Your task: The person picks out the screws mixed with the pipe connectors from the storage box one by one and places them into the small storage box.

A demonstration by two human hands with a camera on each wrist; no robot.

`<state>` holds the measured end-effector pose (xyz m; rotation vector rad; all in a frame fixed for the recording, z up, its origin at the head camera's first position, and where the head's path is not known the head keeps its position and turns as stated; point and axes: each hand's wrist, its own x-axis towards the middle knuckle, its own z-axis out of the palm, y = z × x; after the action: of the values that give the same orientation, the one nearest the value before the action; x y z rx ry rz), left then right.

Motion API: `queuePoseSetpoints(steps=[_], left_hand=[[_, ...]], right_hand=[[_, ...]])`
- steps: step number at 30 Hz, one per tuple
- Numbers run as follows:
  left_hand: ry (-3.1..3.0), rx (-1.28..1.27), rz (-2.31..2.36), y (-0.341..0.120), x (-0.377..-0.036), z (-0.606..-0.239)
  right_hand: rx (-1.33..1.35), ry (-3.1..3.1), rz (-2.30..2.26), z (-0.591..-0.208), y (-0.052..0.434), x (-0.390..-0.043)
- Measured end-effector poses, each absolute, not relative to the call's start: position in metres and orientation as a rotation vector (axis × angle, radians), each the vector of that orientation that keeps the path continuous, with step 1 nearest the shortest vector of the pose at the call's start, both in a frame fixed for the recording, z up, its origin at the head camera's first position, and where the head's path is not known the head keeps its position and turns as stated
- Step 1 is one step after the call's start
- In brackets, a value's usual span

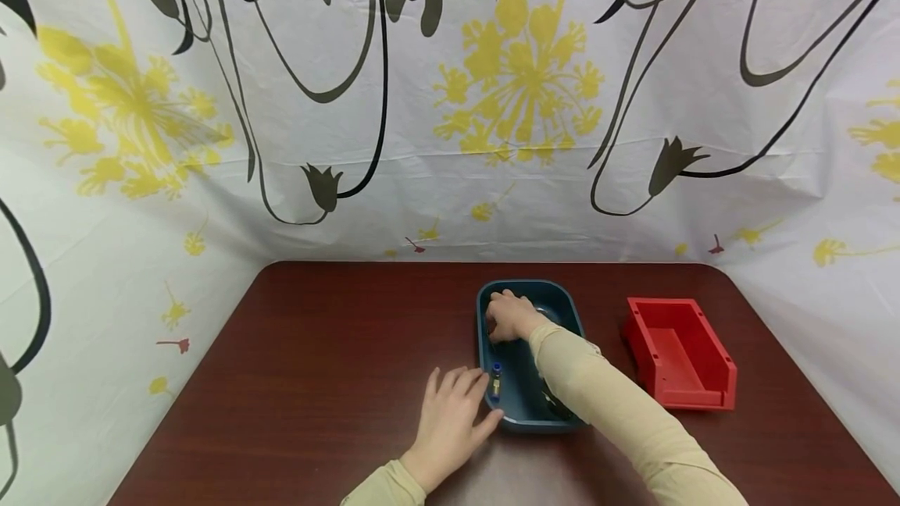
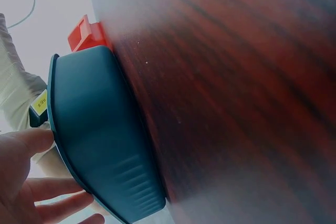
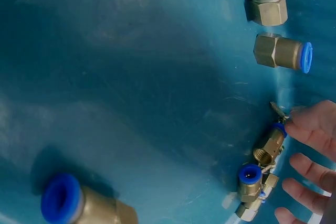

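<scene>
Nearest you, your left hand (image 1: 450,422) lies flat on the dark red tabletop (image 1: 316,381), its fingers (image 1: 469,383) straight and slightly spread, their tips against the near left corner of the blue tray (image 1: 485,350). The left wrist view shows the same: relaxed fingers (image 2: 50,188) beside the tray's outer wall (image 2: 100,135), holding nothing.

Your right hand (image 1: 512,315) reaches down into the far part of the tray, the beige sleeve (image 1: 605,404) crossing over its right rim. In the right wrist view your fingertips (image 3: 310,129) sit at a small cluster of brass push-in fittings (image 3: 260,174) with blue collars on the tray floor; the uppermost finger touches the top fitting of the cluster, the others hang just beside it. You cannot tell whether any fitting is actually pinched.

More fittings lie loose in the tray: two near the upper edge of that view (image 3: 281,52), one large in the lower left corner (image 3: 84,203). From the head camera, one blue-tipped fitting (image 1: 495,381) shows by the tray's left wall, near your left fingertips.

A red bin (image 1: 678,354) stands on the tabletop to the right of the tray, apart from it.
</scene>
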<state>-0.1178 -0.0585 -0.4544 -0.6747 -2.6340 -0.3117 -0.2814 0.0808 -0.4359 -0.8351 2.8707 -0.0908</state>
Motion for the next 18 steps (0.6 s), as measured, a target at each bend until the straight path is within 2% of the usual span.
queuePoseSetpoints(steps=[18], left_hand=[[-2.633, -0.675, -0.313, -0.058, -0.118, -0.454]], right_hand=[[-0.741, 2.866, 0.0, -0.443, 0.069, -0.276]])
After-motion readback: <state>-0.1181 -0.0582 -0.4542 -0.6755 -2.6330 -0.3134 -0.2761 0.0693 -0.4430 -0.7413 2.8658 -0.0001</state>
